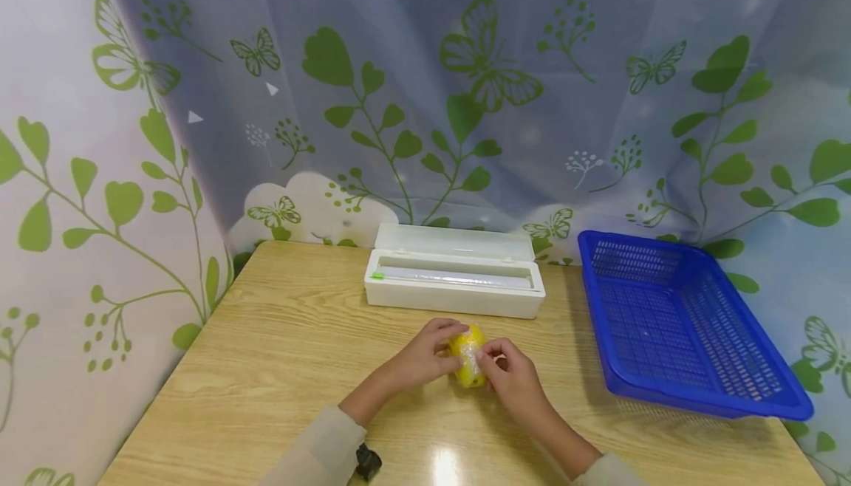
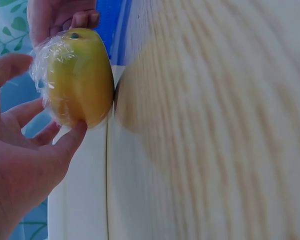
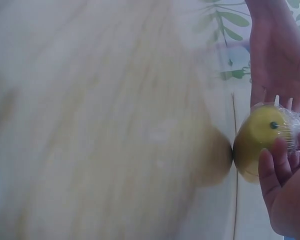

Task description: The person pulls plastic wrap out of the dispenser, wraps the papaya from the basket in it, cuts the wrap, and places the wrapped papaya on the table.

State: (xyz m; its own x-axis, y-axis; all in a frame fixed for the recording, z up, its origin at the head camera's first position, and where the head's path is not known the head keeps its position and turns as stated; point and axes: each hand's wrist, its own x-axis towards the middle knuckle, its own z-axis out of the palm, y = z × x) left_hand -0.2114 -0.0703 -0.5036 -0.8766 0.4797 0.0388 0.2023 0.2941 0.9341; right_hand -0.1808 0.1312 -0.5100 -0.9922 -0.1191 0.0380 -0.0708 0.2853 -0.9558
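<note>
A yellow fruit (image 1: 470,357) with a small dark stem spot rests on the table, with clear cling film (image 2: 55,60) crumpled over its upper side. From the left, my left hand (image 1: 425,353) holds the fruit, its thumb low on the near end and its fingers spread round the film side. On the opposite side my right hand (image 1: 512,375) has thumb and forefinger pinched at the film. Its other fingers curl beside the fruit (image 3: 262,135) in the right wrist view. The exact grip on the film is partly hidden.
Behind the hands stands a white cling film box (image 1: 452,301), lid (image 1: 459,242) raised, with a roll and a green slider inside. A blue plastic basket (image 1: 608,323) sits on the right. The wooden table (image 1: 266,368) meets a patterned curtain (image 1: 399,65) at the back.
</note>
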